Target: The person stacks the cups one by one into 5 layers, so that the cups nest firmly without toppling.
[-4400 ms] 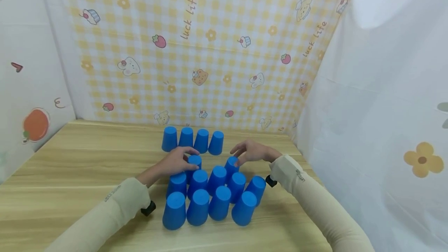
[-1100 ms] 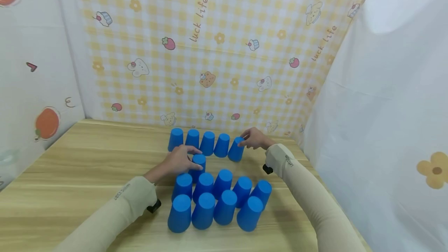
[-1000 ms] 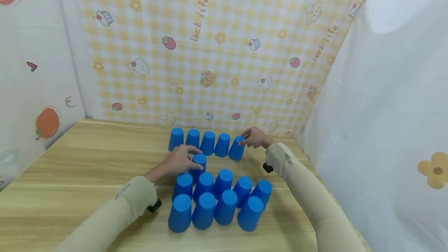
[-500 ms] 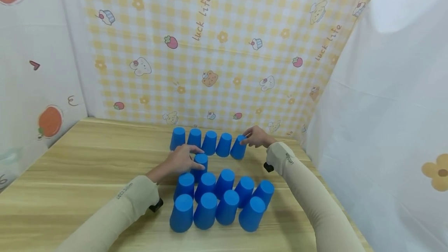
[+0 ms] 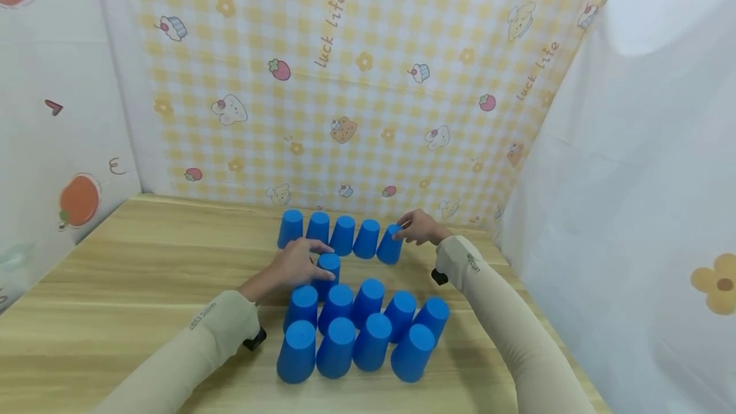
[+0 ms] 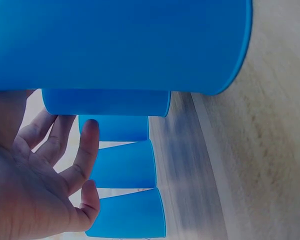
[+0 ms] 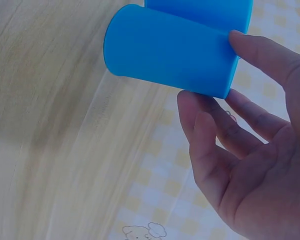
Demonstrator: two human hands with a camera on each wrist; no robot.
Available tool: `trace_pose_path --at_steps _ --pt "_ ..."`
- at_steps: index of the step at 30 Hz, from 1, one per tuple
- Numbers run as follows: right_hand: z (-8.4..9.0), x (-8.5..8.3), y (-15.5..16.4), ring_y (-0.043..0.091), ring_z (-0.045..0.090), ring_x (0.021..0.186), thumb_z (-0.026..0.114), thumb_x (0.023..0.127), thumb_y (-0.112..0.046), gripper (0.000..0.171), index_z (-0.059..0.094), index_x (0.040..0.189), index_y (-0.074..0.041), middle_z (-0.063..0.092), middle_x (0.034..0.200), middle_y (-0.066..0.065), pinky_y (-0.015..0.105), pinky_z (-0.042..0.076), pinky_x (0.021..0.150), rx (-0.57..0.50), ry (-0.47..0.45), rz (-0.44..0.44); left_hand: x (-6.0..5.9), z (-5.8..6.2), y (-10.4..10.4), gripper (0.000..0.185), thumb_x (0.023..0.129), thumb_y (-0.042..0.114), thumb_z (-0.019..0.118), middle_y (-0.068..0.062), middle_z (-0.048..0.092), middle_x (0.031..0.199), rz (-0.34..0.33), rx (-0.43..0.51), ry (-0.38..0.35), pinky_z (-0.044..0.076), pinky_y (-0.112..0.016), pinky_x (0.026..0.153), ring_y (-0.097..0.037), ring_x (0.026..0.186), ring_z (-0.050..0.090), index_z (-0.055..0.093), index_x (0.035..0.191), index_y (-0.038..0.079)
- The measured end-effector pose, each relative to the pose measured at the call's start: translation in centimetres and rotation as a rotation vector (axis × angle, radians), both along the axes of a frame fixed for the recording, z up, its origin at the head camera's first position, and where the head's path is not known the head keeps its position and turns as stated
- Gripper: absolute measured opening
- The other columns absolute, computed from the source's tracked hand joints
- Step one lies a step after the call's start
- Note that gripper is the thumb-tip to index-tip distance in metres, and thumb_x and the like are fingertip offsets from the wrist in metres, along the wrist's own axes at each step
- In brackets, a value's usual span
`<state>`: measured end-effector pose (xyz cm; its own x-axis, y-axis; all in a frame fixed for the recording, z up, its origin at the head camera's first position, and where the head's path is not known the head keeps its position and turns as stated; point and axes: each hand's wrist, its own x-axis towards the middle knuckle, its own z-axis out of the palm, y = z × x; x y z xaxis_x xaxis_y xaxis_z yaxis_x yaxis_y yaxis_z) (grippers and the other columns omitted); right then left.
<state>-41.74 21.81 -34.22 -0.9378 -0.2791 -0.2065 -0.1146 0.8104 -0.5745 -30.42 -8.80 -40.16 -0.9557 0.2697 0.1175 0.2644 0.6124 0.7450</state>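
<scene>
My left hand (image 5: 294,263) holds an upside-down blue cup (image 5: 328,264) by its upper part, thumb in front and index finger behind, between the back row and the front group. The left wrist view shows the other left fingers (image 6: 84,150) loosely bent beside it, with a nearer cup (image 6: 115,45) hiding the thumb tip. At the right end of the back row, my right hand (image 5: 421,227) pinches another upside-down blue cup (image 5: 390,248) near its top. In the right wrist view this cup (image 7: 165,52) stands against or just beside its neighbour (image 7: 205,11).
Several blue cups (image 5: 343,235) stand upside down in the back row near the patterned curtain (image 5: 241,145). Nearer stand two more rows of upside-down cups, a middle one (image 5: 368,302) and a front one (image 5: 336,347), on the wooden table (image 5: 190,260). A white curtain (image 5: 604,177) hangs at the right.
Over the last few seconds, my right hand has carried its cup from the nearer group to the back row's right end. My left hand keeps its place at its cup; the head view shifted slightly.
</scene>
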Motion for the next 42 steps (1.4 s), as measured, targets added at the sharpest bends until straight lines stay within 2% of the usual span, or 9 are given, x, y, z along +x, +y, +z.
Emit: trace_pose_path --at_steps 4,11,14,21,32,37,42 --pt "0.1 0.1 -0.1 0.037 0.068 0.104 0.073 0.090 -0.018 0.047 0.059 0.130 0.003 0.066 0.120 0.023 0.052 0.055 0.087 -0.025 -0.010 -0.003 0.0 0.1 0.0 0.051 0.079 0.033 0.085 -0.008 0.065 0.127 0.003 0.002 -0.004 0.054 -0.045 0.084 -0.020 0.097 0.065 0.068 0.123 0.015" --pt "0.5 0.3 0.1 0.030 0.069 0.100 0.075 0.089 -0.016 0.048 0.059 0.129 0.005 0.066 0.119 0.023 0.042 0.059 0.078 -0.058 0.007 0.014 -0.1 0.0 0.1 0.051 0.079 0.032 0.085 -0.008 0.065 0.127 -0.004 0.021 -0.003 0.055 -0.045 0.084 -0.020 0.096 0.065 0.068 0.123 0.014" --pt "0.5 0.5 0.2 0.030 0.069 0.100 0.075 0.088 -0.014 0.047 0.060 0.128 0.006 0.066 0.118 0.023 0.041 0.059 0.078 -0.073 0.013 0.012 -0.1 0.0 0.1 0.051 0.078 0.031 0.085 -0.008 0.065 0.126 -0.004 0.027 0.002 0.055 -0.043 0.083 -0.019 0.094 0.065 0.068 0.123 0.014" --pt "0.0 0.2 0.5 0.029 0.068 0.099 0.076 0.087 -0.010 0.047 0.059 0.127 0.008 0.066 0.116 0.022 0.040 0.059 0.077 -0.077 0.024 0.015 0.1 0.1 0.2 0.051 0.078 0.030 0.086 -0.008 0.065 0.125 -0.013 0.037 0.005 0.055 -0.043 0.083 -0.020 0.095 0.066 0.068 0.122 0.013" --pt "0.0 0.6 2.2 0.034 0.066 0.107 0.073 0.090 -0.020 0.053 0.055 0.134 0.004 0.063 0.129 0.021 0.047 0.057 0.085 -0.057 -0.015 0.023 0.2 0.1 0.2 0.051 0.079 0.029 0.086 -0.008 0.065 0.125 -0.017 0.053 -0.011 0.056 -0.042 0.083 -0.020 0.095 0.065 0.068 0.123 0.012" --pt "-0.3 1.1 3.1 0.039 0.062 0.114 0.070 0.093 -0.021 0.054 0.052 0.137 0.003 0.061 0.131 0.021 0.051 0.054 0.089 -0.112 -0.025 0.041 0.1 0.0 0.0 0.051 0.079 0.028 0.086 -0.008 0.065 0.125 -0.016 0.062 -0.021 0.056 -0.041 0.082 -0.019 0.095 0.065 0.067 0.124 0.012" --pt "-0.1 1.9 3.6 0.036 0.063 0.112 0.071 0.092 -0.024 0.056 0.052 0.139 0.001 0.059 0.134 0.023 0.054 0.052 0.091 -0.156 -0.021 0.046 -0.1 0.0 -0.1 0.052 0.079 0.029 0.086 -0.008 0.065 0.126 -0.016 0.066 -0.025 0.056 -0.041 0.082 -0.020 0.097 0.065 0.067 0.124 0.012"
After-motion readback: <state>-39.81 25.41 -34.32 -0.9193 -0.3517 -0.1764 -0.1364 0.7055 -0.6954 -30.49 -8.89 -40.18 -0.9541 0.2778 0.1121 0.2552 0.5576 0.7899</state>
